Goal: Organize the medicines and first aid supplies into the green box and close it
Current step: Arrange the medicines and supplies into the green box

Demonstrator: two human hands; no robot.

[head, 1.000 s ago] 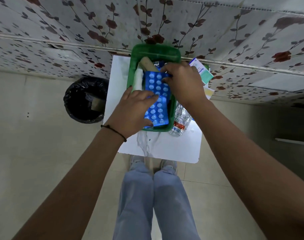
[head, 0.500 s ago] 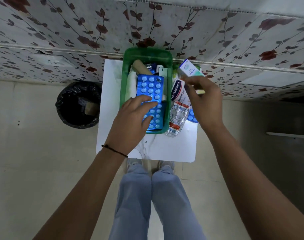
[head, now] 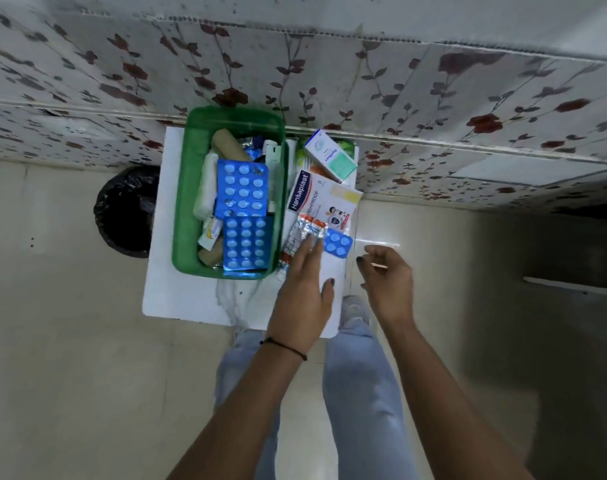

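The green box (head: 186,209) stands open on a small white table (head: 177,296). Inside lie two blue blister packs (head: 243,188), bandage rolls and tubes. To its right on the table are a Hansaplast packet (head: 321,199), a white and green carton (head: 331,159), a silver and red pill strip (head: 296,237) and a small blue blister piece (head: 338,244). My left hand (head: 303,292) reaches over the table's right part, fingers apart, fingertips touching the silver strip. My right hand (head: 386,278) hovers off the table's right edge, loosely curled and holding nothing.
A black-lined bin (head: 125,211) stands on the floor left of the table. A floral-patterned wall (head: 433,98) runs right behind the table. My legs in light jeans (head: 357,375) are below the table's front edge.
My left hand left the blister packs in the box and moved right to the silver strip. My right hand let go of the carton, which now lies on the table, and drew back.
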